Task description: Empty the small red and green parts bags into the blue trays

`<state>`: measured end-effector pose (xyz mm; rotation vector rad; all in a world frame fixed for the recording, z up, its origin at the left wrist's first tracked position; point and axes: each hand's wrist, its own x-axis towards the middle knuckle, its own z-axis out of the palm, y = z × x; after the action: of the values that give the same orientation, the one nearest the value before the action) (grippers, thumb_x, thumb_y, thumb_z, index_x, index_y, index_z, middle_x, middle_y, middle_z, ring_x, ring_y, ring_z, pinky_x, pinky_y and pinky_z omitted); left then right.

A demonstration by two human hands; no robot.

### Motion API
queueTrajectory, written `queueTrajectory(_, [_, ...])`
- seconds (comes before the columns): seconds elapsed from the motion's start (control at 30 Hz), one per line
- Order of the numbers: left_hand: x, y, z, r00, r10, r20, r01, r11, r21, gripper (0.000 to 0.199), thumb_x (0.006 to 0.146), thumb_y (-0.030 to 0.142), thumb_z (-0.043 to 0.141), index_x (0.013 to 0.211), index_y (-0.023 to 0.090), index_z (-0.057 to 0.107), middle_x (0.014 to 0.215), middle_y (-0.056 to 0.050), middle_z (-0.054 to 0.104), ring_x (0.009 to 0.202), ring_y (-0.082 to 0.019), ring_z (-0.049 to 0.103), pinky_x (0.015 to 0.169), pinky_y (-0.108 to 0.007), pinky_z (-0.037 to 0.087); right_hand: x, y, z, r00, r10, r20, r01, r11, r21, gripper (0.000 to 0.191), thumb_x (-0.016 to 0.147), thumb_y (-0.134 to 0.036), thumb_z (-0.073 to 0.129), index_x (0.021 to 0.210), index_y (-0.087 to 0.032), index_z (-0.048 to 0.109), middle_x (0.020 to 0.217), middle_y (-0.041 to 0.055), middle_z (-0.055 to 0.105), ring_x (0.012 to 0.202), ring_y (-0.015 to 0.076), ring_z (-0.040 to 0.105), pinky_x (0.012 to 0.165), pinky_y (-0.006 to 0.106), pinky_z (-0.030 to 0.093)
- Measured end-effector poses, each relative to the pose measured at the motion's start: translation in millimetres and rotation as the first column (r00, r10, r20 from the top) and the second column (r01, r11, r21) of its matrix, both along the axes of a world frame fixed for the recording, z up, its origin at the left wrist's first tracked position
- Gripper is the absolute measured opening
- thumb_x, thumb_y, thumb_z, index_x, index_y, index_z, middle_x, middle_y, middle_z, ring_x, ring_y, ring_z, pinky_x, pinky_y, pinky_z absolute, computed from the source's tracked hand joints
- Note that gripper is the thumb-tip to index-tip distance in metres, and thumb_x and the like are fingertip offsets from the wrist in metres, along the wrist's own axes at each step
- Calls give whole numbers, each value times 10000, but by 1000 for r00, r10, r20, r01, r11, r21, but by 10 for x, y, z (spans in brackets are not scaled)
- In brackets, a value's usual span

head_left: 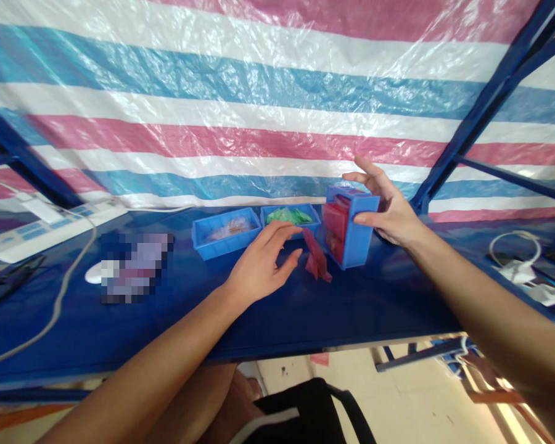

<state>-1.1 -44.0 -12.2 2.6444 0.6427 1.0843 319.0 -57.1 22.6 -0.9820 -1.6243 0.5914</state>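
My right hand (388, 206) grips a blue plastic bin (363, 233) that is tipped up on its side, its mouth facing left. Inside it sit red plastic bags (335, 227). A loose red bag (317, 258) is on the tabletop just left of the tipped bin. My left hand (269, 258) is near that bag with fingers apart and nothing held. Beyond my left hand stands a blue bin (317, 232) with green bags (290, 216). To its left is another blue bin (208, 250) containing clear bags (234, 228).
A power strip (55, 228) and a grey cable (65, 287) lie at the left of the blue table (185, 336). A blurred-out item (139, 268) rests near a white round object (96, 272). White chargers and a cable (518, 262) lie at the right. Blue frame posts (467, 129) flank the striped sheet.
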Motion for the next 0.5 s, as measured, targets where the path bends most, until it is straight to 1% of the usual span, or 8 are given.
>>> queueTrajectory(0.07, [10,26,-33,998,0,-61,0,1000,0,392,1063,264,599,1449,244,536,1446,-138,596,1219,-268,682,1001,-434,652,-114,16,-53,999,13,36,-15,999,36,1308,595,-720,983,1693,-387,356,1638,119,536,1446,396,589,1133,515,586])
queueTrajectory(0.13, [16,47,-50,995,7,-96,-7,1000,7,416,1040,236,610,1447,239,519,1474,-144,583,1273,-290,662,1070,-479,629,-217,13,-93,997,37,67,-40,999,37,1332,618,-742,963,1714,-382,297,1648,130,516,1466,392,573,1157,518,568])
queueTrajectory(0.2, [11,55,-40,997,35,-72,-34,999,20,448,1008,217,638,1438,238,509,1491,-150,569,1341,-315,627,1116,-519,602,-306,-15,-118,995,66,78,-68,997,20,1327,669,-767,922,1734,-389,225,1674,131,493,1492,386,555,1189,532,542])
queueTrajectory(0.27, [-11,46,-2,998,59,-6,-59,996,61,517,977,185,652,1465,238,493,1515,-161,549,1398,-333,589,1141,-545,580,-377,-62,-136,990,114,83,-115,993,6,1246,754,-773,862,1740,-378,210,1715,126,455,1554,376,497,1255,548,474])
queueTrajectory(0.3, [-30,35,25,999,50,19,-52,994,98,553,966,160,641,1489,242,483,1526,-163,545,1421,-338,572,1158,-556,562,-406,-87,-149,986,143,88,-144,990,-2,1176,807,-763,826,1738,-366,228,1739,120,429,1587,369,457,1289,549,430])
queueTrajectory(0.37, [-84,7,83,1000,-9,30,3,983,181,591,955,101,578,1518,255,482,1530,-155,560,1447,-331,554,1198,-573,516,-450,-130,-187,973,199,114,-198,980,-21,1053,896,-713,773,1736,-344,257,1773,107,380,1638,350,381,1339,542,346])
queueTrajectory(0.43, [-146,-14,130,998,-66,23,59,975,214,579,954,61,495,1498,257,517,1513,-139,589,1435,-310,564,1212,-568,492,-480,-154,-241,957,241,161,-241,970,-23,1043,912,-642,798,1742,-335,245,1782,105,365,1652,343,353,1359,543,300])
queueTrajectory(0.5, [-197,-16,148,997,-72,28,65,977,204,544,963,59,444,1463,242,553,1491,-137,610,1405,-297,585,1199,-555,497,-503,-162,-294,942,254,220,-256,967,-18,1095,870,-579,870,1740,-329,253,1749,122,419,1621,358,409,1351,561,315])
